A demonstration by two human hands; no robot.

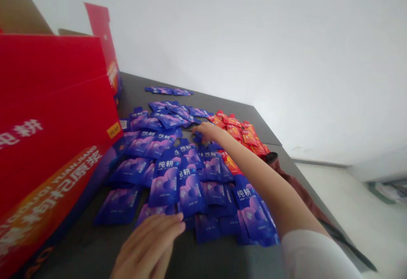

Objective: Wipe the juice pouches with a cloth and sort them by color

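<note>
Many blue-purple drink pouches (pixel 165 181) with white lettering lie in overlapping piles on the dark grey table (pixel 263 118). Over the middle of these piles, my right hand (pixel 207 131) reaches forward, its fingers curled down around a blue pouch (pixel 197 137) that they partly hide. Close to me, my left hand (pixel 149 245) hovers by the near edge of the pile, fingers stretched out and nothing in them. Red-orange pouches (pixel 235 128) form a group just beyond and to the right of my right hand, partly covered by my forearm.
A large red cardboard box (pixel 57 79) with raised flaps stands at the left, hiding part of the table. Two blue pouches (pixel 168 91) lie apart near the white wall (pixel 222 33). A dark brown object with a strap (pixel 286 177) rests along the table's right edge.
</note>
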